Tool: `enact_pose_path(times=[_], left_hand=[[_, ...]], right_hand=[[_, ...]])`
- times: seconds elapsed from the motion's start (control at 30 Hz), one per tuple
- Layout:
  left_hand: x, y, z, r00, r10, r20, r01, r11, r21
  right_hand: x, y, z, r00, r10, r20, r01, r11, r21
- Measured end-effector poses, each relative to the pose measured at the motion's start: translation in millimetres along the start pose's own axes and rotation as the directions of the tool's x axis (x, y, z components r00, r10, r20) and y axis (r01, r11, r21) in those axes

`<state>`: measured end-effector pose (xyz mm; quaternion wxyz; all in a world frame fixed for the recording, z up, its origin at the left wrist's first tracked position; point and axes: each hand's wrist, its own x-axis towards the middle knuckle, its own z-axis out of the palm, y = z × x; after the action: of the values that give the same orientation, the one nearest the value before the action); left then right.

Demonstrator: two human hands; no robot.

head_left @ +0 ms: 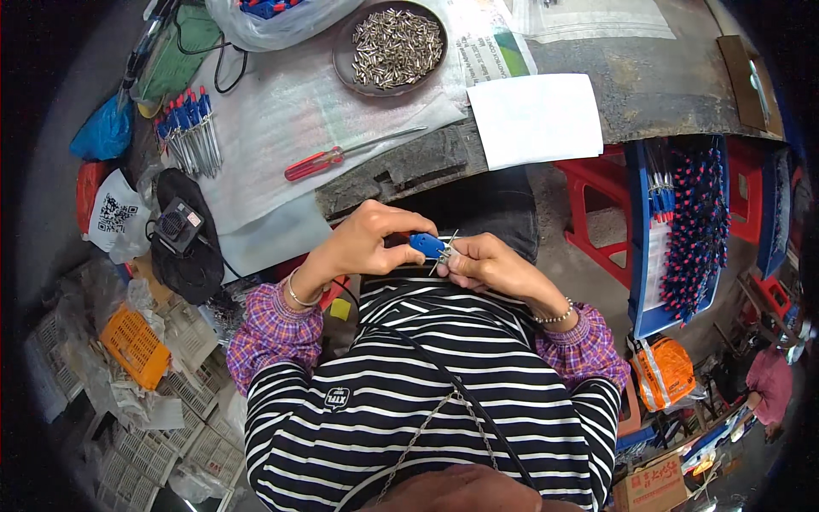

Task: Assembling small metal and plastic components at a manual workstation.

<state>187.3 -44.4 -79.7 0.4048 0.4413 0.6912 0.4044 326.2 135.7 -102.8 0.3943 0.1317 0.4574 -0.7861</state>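
In front of my striped top, my left hand [375, 241] is closed, thumb and fingers pinching a small blue plastic piece [426, 246] with dark holes in it. At its right end sits a small metal part with a thin rod. My right hand [488, 263] is closed around that metal end, and its fingertips hide part of it. On the table beyond my hands lies a screwdriver [341, 157] with a red handle. Farther back stands a dark round bowl [343, 61] heaped with small metal pins [394, 49].
A bundle of blue-and-red pieces with metal rods [189, 128] lies at the table's left. White paper [536, 119] overhangs the front edge. At right, a blue tray [638, 247] holds many similar pieces beside a red stool [597, 213]. A small black fan [178, 224] sits left.
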Motion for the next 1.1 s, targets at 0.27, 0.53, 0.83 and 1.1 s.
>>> enact_pose_path(times=[0.27,0.53,0.83,1.1], left_hand=[[-3.9,1.5,2.5,0.996,-0.039,-0.086,0.039,0.999,0.000],[-1.9,4.1,-5.7,0.994,-0.110,0.013,0.111,0.992,-0.066],[-1.3,5.7,-5.2,0.998,-0.059,-0.026,0.058,0.997,-0.047],[-0.1,5.1,-5.5,0.998,-0.055,-0.042,0.053,0.997,-0.051]], right_hand=[[-0.7,-3.9,1.3,1.000,-0.026,0.016,0.025,0.996,0.084],[-2.1,-3.4,3.7,0.999,0.011,0.043,-0.016,0.992,0.129],[-3.8,-2.3,4.8,1.000,-0.014,0.021,0.012,0.994,0.105],[-4.3,-6.1,3.4,0.999,-0.041,0.010,0.040,0.998,0.053]])
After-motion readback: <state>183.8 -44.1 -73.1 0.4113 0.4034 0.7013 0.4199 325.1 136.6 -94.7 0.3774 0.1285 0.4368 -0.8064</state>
